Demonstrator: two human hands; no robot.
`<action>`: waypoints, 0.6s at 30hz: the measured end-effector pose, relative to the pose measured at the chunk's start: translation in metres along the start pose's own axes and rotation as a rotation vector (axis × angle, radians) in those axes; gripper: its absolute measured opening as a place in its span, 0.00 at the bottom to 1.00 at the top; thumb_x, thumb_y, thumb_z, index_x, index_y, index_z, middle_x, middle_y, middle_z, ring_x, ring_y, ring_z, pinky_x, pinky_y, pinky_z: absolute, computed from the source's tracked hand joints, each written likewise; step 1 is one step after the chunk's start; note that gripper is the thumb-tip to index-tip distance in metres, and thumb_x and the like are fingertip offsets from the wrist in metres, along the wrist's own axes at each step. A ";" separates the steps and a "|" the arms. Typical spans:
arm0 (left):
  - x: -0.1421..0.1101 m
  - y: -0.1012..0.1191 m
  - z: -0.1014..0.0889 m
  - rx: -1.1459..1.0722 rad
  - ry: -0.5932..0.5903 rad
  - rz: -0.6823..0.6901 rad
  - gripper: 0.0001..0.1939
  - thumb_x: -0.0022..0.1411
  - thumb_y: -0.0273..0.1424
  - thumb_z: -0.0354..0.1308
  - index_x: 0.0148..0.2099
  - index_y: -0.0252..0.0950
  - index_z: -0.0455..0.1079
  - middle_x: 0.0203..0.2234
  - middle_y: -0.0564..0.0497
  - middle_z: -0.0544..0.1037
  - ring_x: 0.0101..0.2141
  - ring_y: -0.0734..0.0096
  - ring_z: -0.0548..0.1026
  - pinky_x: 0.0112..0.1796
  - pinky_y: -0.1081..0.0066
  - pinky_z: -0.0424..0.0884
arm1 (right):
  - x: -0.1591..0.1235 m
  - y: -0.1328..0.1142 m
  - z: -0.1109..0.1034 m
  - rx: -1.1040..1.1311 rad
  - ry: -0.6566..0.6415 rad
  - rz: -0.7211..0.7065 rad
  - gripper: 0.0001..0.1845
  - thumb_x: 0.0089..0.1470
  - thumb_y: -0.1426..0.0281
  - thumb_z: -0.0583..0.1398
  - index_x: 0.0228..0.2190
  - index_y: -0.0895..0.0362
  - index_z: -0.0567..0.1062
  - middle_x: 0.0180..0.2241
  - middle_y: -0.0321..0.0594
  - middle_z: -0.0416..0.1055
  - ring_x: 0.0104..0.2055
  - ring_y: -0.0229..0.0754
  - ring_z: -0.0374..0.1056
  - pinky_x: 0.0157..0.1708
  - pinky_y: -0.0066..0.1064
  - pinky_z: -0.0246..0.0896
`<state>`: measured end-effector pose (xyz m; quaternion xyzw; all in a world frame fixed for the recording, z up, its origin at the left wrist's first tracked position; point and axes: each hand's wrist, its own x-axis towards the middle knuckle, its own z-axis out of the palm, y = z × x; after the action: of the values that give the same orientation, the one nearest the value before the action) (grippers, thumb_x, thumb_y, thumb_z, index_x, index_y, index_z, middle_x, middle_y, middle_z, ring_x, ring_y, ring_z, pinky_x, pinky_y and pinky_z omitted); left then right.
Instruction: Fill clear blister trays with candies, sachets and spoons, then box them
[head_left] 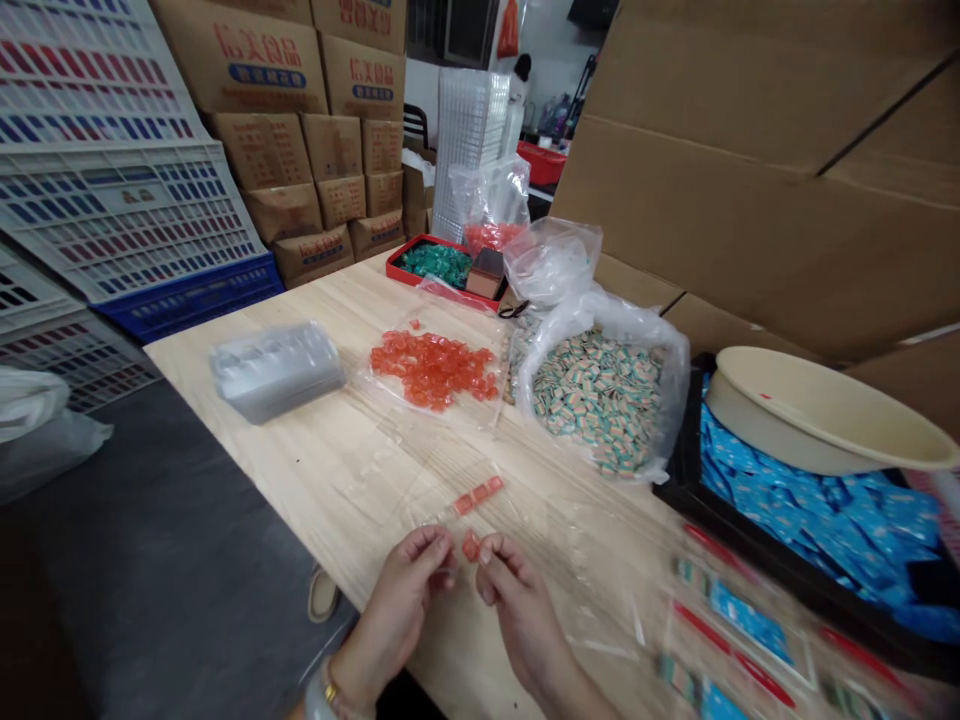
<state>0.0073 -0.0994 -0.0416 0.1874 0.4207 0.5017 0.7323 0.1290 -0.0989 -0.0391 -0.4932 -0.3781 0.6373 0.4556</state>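
Observation:
My right hand (511,582) pinches a small translucent orange-red piece (471,546) between thumb and fingertips. Close beside it, my left hand (420,578) is closed with thumb against fingers; what it holds, if anything, is not clear. Just beyond both hands, a short row of orange-red pieces (478,494) lies in what looks like a clear plastic tray, its outline hard to see. Farther up the table, a loose pile of the same orange-red pieces (435,368) rests on a clear plastic sheet.
Clear plastic trays (276,370) are stacked at left. A bag of small green-and-beige packets (600,390) stands at right, near a black crate of blue packets (817,520) under a cream basin (825,410). Filled packs (739,630) lie front right. A red tray (396,264) holds green pieces.

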 end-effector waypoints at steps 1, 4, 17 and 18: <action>0.001 0.000 0.001 -0.008 -0.013 -0.024 0.13 0.46 0.37 0.60 0.30 0.33 0.67 0.23 0.53 0.68 0.25 0.77 0.64 0.25 0.77 0.59 | 0.000 -0.001 0.001 0.003 -0.008 0.001 0.12 0.45 0.63 0.57 0.20 0.57 0.62 0.15 0.28 0.51 0.19 0.31 0.46 0.22 0.25 0.44; -0.001 -0.001 0.005 0.037 -0.081 -0.034 0.12 0.47 0.37 0.59 0.29 0.32 0.68 0.23 0.52 0.68 0.25 0.76 0.64 0.25 0.76 0.59 | 0.000 -0.002 0.006 -0.039 0.004 -0.013 0.11 0.44 0.64 0.57 0.19 0.57 0.62 0.16 0.28 0.53 0.19 0.31 0.48 0.22 0.25 0.46; -0.006 0.021 -0.001 0.127 -0.031 -0.019 0.13 0.46 0.38 0.60 0.26 0.31 0.66 0.20 0.54 0.66 0.22 0.80 0.62 0.23 0.79 0.56 | 0.007 -0.022 -0.019 -0.751 -0.232 -0.482 0.13 0.50 0.69 0.54 0.41 0.54 0.67 0.36 0.41 0.65 0.36 0.38 0.61 0.37 0.31 0.57; -0.003 0.021 -0.003 0.131 -0.056 -0.024 0.13 0.47 0.38 0.59 0.27 0.31 0.66 0.20 0.54 0.66 0.22 0.80 0.62 0.23 0.78 0.56 | 0.012 -0.029 -0.017 -0.820 -0.327 -0.526 0.14 0.51 0.70 0.54 0.41 0.53 0.67 0.37 0.41 0.66 0.38 0.38 0.61 0.38 0.31 0.57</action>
<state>-0.0076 -0.0932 -0.0273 0.2440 0.4341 0.4588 0.7359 0.1503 -0.0781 -0.0189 -0.4133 -0.7746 0.3693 0.3046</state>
